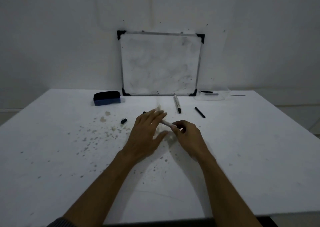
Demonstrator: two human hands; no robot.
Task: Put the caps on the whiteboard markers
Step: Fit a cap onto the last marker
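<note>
Right hand [187,135] grip pinches marker [166,123]; left hand [147,136] open, fingers apparently touching its far end.

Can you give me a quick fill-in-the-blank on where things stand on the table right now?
1. The marker over the middle of the table is pinched in the ____ hand.
2. The eraser lies to the ____ of the whiteboard.
3. A second marker lies on the table just in front of the ____.
4. The left hand has its fingers ____.

Missing words: right; left; whiteboard; open
</note>
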